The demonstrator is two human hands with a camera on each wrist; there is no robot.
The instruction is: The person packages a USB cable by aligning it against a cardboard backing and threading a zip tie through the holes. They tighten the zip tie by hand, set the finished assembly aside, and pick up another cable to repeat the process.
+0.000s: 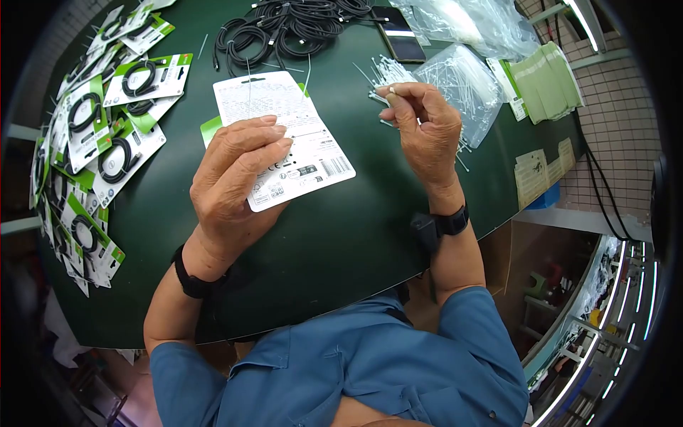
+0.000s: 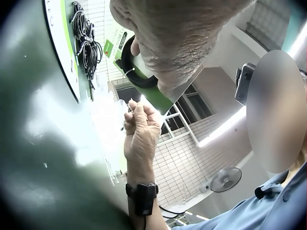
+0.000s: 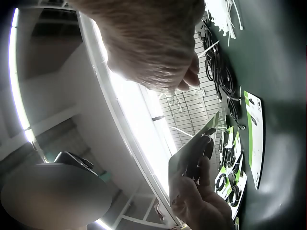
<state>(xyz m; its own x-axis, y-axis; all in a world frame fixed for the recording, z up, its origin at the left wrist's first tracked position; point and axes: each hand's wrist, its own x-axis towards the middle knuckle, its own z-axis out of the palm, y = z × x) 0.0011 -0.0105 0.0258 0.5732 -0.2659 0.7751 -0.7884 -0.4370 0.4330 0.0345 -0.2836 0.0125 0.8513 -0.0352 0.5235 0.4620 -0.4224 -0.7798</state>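
Observation:
My left hand [image 1: 238,167] holds a white and green retail card [image 1: 313,146], its printed back facing up. The coiled black cable [image 2: 125,60] on the card's other face shows in the left wrist view. A thin white cable tie [image 3: 182,131] sticks out from the card in the right wrist view. Raised to the right, my right hand [image 1: 430,132] pinches the small white end of a cable tie [image 1: 391,90] between thumb and forefinger. Close behind those fingers lies a pile of white cable ties [image 1: 391,71]. Another card [image 3: 256,139] lies on the table below the held one.
Many carded cables [image 1: 117,164] are heaped along the left side of the green table [image 1: 384,235]. Loose black cables [image 1: 299,28] lie at the back, beside a phone [image 1: 400,35]. Plastic bags [image 1: 469,85] and a stack of green and white cards [image 1: 544,85] sit at the right.

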